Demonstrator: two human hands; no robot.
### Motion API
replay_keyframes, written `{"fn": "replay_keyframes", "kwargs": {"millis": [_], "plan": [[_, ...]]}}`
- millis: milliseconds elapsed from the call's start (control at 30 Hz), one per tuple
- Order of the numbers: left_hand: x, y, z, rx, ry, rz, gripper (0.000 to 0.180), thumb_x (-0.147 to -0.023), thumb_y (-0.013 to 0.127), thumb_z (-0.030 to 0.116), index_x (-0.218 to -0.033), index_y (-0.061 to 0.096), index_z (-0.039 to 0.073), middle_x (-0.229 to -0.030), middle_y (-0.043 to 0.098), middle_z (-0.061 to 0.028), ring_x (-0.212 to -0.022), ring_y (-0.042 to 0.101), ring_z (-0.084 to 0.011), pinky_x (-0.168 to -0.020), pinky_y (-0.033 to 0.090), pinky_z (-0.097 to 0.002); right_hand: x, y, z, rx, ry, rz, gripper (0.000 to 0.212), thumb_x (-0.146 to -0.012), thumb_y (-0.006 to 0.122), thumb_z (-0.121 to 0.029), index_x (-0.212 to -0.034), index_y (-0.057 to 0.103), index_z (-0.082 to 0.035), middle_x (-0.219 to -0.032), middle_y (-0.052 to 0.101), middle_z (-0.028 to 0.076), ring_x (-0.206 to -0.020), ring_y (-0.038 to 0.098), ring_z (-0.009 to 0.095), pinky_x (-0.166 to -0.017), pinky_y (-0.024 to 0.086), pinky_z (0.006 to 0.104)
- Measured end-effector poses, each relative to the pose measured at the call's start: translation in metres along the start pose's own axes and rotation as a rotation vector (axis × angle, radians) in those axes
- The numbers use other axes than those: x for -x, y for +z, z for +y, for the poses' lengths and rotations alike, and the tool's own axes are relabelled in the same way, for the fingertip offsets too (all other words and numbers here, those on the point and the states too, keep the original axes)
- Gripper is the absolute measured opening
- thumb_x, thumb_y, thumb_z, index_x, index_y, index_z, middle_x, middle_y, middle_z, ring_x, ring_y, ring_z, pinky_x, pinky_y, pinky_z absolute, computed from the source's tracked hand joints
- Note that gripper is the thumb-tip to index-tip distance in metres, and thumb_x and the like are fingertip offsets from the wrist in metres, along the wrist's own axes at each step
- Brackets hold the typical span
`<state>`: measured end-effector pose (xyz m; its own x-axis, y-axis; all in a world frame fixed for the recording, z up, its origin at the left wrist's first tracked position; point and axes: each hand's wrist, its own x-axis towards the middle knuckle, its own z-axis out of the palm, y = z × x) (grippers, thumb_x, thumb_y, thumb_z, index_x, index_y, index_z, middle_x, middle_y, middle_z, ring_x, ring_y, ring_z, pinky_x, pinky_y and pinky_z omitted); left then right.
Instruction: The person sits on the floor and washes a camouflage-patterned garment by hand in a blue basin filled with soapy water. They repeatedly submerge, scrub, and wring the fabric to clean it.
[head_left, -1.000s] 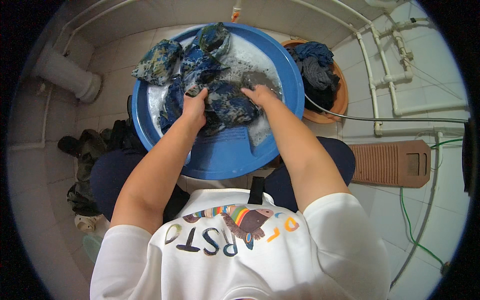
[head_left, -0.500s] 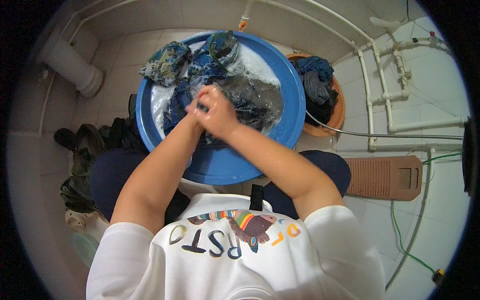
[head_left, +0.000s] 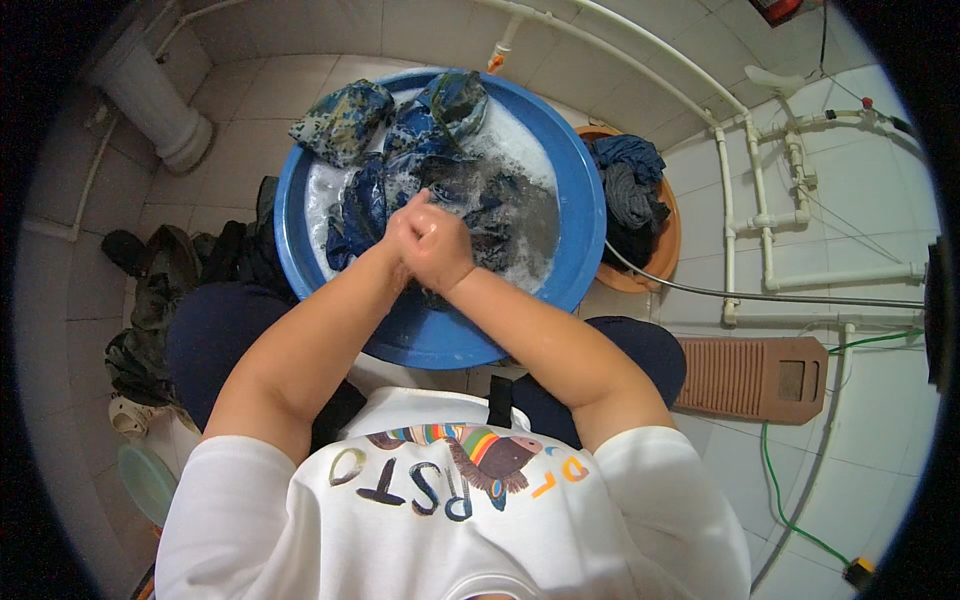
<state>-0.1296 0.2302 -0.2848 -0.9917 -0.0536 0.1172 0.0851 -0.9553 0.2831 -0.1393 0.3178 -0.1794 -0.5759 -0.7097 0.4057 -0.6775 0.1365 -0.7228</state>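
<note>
In the middle of a large blue basin [head_left: 588, 200], my left hand [head_left: 402, 232] and my right hand [head_left: 438, 245] are pressed together. The fingers of both are closed on a wet blue camouflage garment [head_left: 358, 212], most of the gripped part being hidden by the hands. Parts of it lie bunched in grey, sudsy water. Patterned cloth [head_left: 345, 120] hangs over the basin's far left rim, and another bunched piece [head_left: 455, 103] rises at the far side. White foam [head_left: 520, 135] lines the basin's inner edge.
An orange tub [head_left: 668, 250] of dark clothes [head_left: 632, 185] stands right of the basin. A brown washboard [head_left: 740, 380] lies on the tiles near my right knee. Dark clothes [head_left: 165, 290] are heaped at left. A thin hose [head_left: 760, 294] crosses from the right; white pipes [head_left: 765, 180] run along the wall.
Both hands stay together over the garment but have turned and shifted slightly; the dark bit seen between the fingers before is now covered. The whole view has shifted a little.
</note>
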Motion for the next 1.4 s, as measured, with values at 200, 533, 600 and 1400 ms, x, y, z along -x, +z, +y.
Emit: {"fn": "replay_keyframes", "kwargs": {"millis": [200, 533, 600, 1400], "plan": [[0.002, 0.128, -0.001, -0.622, -0.47, 0.827, 0.064, -0.074, 0.057, 0.044, -0.121, 0.041, 0.004, -0.118, 0.048, -0.0156, -0.106, 0.046, -0.0252, -0.092, 0.03, -0.0412, -0.026, -0.034, 0.079, 0.262, 0.301, 0.137, 0.039, -0.082, 0.047, -0.036, -0.063, 0.053, -0.003, -0.076, 0.054, 0.018, -0.07, 0.051, 0.037, -0.062, 0.041, 0.0433], [-0.008, 0.106, 0.083, 0.062, 0.337, 0.545, 0.033, -0.075, 0.059, 0.024, -0.103, 0.055, 0.007, -0.104, 0.057, -0.0096, -0.096, 0.052, -0.0297, -0.09, 0.036, -0.0467, -0.015, -0.072, 0.144, -0.001, 0.406, -0.586, 0.054, -0.068, 0.069, -0.029, -0.109, 0.052, 0.001, -0.104, 0.057, 0.01, -0.097, 0.05, 0.017, -0.086, 0.037, 0.0294], [-0.006, 0.107, 0.079, 0.04, 0.317, 0.621, 0.034, -0.073, 0.061, 0.025, -0.102, 0.055, 0.008, -0.104, 0.058, -0.0095, -0.096, 0.052, -0.0297, -0.09, 0.036, -0.0467, -0.027, -0.082, 0.165, -0.136, 0.566, -0.503, 0.051, -0.066, 0.064, -0.032, -0.104, 0.053, 0.001, -0.104, 0.056, 0.016, -0.098, 0.052, 0.026, -0.086, 0.038, 0.0318], [0.002, 0.05, 0.037, 0.084, -0.312, 0.104, 0.042, -0.081, 0.048, 0.046, -0.087, 0.056, 0.005, -0.091, 0.06, -0.0116, -0.082, 0.058, -0.025, -0.083, 0.044, -0.0401, -0.005, -0.017, 0.007, 0.072, -0.303, -0.138, 0.042, -0.055, 0.059, -0.018, -0.093, 0.047, -0.006, -0.094, 0.051, 0.012, -0.085, 0.053, 0.03, -0.068, 0.045, 0.0386]]}}
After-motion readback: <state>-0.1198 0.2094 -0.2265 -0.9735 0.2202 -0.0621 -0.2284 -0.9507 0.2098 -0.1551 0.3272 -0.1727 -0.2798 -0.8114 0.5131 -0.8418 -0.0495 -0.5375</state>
